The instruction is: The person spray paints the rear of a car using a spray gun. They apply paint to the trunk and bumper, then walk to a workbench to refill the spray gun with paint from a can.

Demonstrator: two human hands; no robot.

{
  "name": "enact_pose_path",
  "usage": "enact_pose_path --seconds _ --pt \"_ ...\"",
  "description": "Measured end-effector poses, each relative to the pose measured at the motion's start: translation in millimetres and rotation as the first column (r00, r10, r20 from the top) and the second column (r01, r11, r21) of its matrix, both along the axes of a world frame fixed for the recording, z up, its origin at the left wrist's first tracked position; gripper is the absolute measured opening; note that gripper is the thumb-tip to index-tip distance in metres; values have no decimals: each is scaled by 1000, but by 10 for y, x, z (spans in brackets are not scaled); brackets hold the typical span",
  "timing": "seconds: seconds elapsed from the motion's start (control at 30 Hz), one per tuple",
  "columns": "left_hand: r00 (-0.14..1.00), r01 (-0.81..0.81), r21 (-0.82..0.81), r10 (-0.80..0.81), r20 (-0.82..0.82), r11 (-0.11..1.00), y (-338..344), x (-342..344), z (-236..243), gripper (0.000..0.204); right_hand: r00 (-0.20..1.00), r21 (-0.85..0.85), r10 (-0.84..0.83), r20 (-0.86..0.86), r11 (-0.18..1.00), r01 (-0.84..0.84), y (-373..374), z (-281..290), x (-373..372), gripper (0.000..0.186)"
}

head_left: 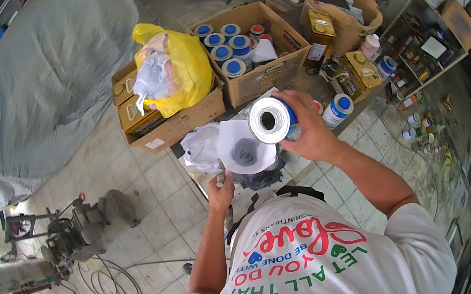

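My right hand grips a metal paint can with a blue side. The can's lid is off and its round opening faces up toward me. Just left of it, a white cone-shaped paper or cup has a grey round patch inside it. My left hand is closed around a metal-ended tool beside the cone's lower left edge; most of that tool is hidden. Crumpled white plastic lies left of the cone, and dark crumpled material is below it.
Ahead, a cardboard box holds several blue-lidded cans; another box carries a yellow bag. More cans and tins stand to the right. At left are a compressor, a coiled hose and a grey-covered vehicle-like shape.
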State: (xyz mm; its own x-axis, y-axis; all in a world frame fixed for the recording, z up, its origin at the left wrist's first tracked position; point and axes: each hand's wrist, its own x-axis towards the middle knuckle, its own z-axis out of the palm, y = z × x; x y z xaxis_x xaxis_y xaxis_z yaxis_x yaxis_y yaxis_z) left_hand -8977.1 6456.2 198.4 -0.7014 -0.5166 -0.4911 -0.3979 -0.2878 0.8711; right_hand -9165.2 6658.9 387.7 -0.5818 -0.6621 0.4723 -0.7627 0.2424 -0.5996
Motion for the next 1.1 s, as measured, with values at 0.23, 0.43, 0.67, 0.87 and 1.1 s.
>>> enact_pose_path --seconds 0.23,0.43,0.67,0.87,1.1 --pt "1000 -22 84 23 -10 996 34 46 -12 34 873 -67 -269 406 944 322 427 -990 -39 102" --pt "1000 -26 31 26 9 999 1 76 58 39 784 7 -430 449 879 477 565 -1960 -219 107" --pt "989 -147 43 146 33 988 58 119 135 35 783 -175 -400 477 829 531 473 -2405 -173 97" --pt "993 -108 18 107 51 994 23 216 26 37 870 -213 -482 103 844 492 490 -1571 98 78" --pt "996 -79 4 79 31 997 25 252 106 36 961 -29 242 -134 968 -248 75 -181 534 28"
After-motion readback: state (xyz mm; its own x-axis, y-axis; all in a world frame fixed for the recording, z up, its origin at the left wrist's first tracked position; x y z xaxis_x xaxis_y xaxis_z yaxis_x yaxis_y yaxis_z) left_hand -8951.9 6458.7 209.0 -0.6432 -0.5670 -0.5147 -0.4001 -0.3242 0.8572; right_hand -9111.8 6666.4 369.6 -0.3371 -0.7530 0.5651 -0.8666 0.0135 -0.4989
